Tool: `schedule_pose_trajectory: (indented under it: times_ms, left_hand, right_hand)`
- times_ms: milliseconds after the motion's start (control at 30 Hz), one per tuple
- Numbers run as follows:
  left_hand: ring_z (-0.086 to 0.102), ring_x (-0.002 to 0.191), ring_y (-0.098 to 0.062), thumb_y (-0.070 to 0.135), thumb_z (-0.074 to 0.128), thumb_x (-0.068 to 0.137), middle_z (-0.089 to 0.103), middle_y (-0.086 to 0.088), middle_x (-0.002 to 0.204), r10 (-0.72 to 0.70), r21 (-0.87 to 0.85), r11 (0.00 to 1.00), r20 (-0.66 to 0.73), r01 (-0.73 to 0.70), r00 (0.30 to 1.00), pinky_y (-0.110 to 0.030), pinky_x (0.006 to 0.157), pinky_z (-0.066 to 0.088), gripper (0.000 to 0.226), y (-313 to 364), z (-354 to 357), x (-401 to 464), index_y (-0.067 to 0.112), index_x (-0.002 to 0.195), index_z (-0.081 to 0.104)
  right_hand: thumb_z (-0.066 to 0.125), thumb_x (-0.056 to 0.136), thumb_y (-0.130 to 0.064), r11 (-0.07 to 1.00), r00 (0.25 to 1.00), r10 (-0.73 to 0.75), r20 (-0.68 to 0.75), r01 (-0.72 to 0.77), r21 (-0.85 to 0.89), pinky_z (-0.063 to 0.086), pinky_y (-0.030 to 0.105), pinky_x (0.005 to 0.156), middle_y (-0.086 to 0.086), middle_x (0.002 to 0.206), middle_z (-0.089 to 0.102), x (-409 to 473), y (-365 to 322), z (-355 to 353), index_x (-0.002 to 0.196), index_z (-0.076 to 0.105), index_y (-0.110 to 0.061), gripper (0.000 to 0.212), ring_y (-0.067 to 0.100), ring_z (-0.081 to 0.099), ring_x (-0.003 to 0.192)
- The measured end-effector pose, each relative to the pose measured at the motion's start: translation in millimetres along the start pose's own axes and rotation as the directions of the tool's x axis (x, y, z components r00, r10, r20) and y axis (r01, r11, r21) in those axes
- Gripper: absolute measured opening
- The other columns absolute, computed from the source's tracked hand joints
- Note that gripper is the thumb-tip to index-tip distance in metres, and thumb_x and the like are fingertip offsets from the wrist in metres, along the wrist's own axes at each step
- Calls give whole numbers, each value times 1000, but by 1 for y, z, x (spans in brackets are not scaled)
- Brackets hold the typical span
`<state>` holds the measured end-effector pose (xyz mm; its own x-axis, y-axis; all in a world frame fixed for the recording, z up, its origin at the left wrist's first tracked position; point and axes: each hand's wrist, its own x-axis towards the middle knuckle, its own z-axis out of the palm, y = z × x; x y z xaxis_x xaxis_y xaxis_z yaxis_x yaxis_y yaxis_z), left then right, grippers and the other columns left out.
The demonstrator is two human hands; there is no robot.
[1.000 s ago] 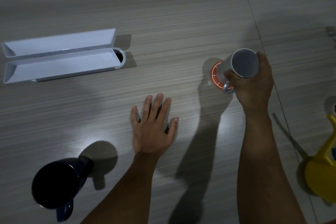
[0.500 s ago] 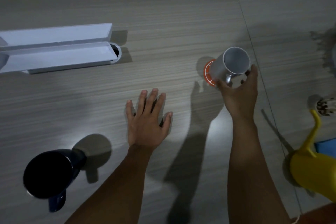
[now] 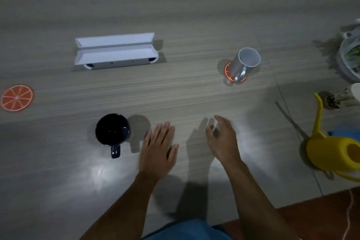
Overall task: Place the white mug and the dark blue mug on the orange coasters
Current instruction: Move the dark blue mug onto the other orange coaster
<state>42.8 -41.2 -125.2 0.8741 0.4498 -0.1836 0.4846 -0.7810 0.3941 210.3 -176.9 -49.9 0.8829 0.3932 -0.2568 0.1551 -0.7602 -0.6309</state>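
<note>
The white mug (image 3: 244, 64) stands upright on an orange coaster (image 3: 228, 73) at the right, handle toward me. A second orange coaster (image 3: 17, 98) lies bare at the far left edge. The dark blue mug (image 3: 112, 133) stands on the table in front of me, handle pointing toward me. My left hand (image 3: 158, 149) lies flat on the table just right of the blue mug, fingers spread, not touching it. My right hand (image 3: 223, 139) hovers over the table, fingers loosely apart and empty, well below the white mug.
A white open box (image 3: 115, 50) lies at the back centre. A yellow watering can (image 3: 333, 152) stands at the right, with a potted plant (image 3: 350, 56) and a small vase (image 3: 339, 99) behind it. A reddish surface (image 3: 319, 218) shows bottom right.
My right hand has let go of the white mug, left on its coaster, and drawn back toward me. The view shifted left, bringing the second coaster into sight.
</note>
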Motion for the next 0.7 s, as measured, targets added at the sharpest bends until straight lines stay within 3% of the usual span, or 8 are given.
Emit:
schedule_pose_trajectory:
  times_ms: [200, 367, 433, 500, 633, 700]
  left_hand:
    - [14, 158, -17, 51, 33, 105, 17, 4, 169, -41, 1, 999, -21, 41, 999, -44, 128, 14, 62, -46, -6, -83, 26, 161, 25]
    - [10, 158, -16, 54, 37, 104, 20, 5, 169, -177, -51, 984, -88, 173, 980, -48, 128, 13, 62, -82, -18, -121, 29, 159, 26]
    - [8, 158, -17, 57, 37, 103, 20, 2, 170, -237, -50, 971, -106, 232, 966, -49, 128, 12, 63, -99, -25, -130, 29, 159, 26]
    - [5, 158, -18, 60, 32, 102, 16, 2, 171, -281, -26, 960, -112, 279, 953, -49, 128, 10, 65, -120, -33, -135, 31, 160, 23]
    - [7, 158, -22, 65, 31, 100, 17, 2, 171, -304, 2, 952, -123, 306, 945, -53, 126, 11, 68, -157, -47, -137, 33, 159, 25]
    - [8, 159, -21, 66, 33, 100, 18, 3, 171, -295, 27, 953, -122, 301, 948, -53, 126, 11, 68, -169, -52, -137, 33, 159, 26]
  right_hand:
    - [63, 92, -23, 988, 976, -136, 169, 147, -55, 28, 22, 111, 14, 148, 47, -47, -14, 41, 140, 51, -4, 52, 25, 41, 139]
    - [58, 95, -29, 948, 922, -246, 298, 293, -125, 14, 33, 122, 11, 161, 28, -75, -39, 78, 152, 32, -6, 67, 28, 16, 152]
    - [59, 94, -32, 941, 912, -262, 314, 314, -128, 17, 35, 122, 12, 160, 30, -83, -47, 90, 151, 33, -6, 67, 29, 19, 151]
    - [62, 92, -31, 939, 910, -292, 295, 331, -91, 28, 34, 118, 12, 150, 41, -93, -60, 100, 146, 40, -5, 63, 28, 34, 143]
    - [63, 92, -35, 939, 907, -339, 250, 343, 29, 31, 3, 91, -6, 127, 49, -113, -98, 112, 136, 51, -15, 50, 5, 44, 115]
    - [65, 90, -42, 950, 925, -312, 218, 296, 103, 41, 9, 84, -9, 118, 56, -120, -115, 119, 124, 59, -21, 41, 5, 52, 108]
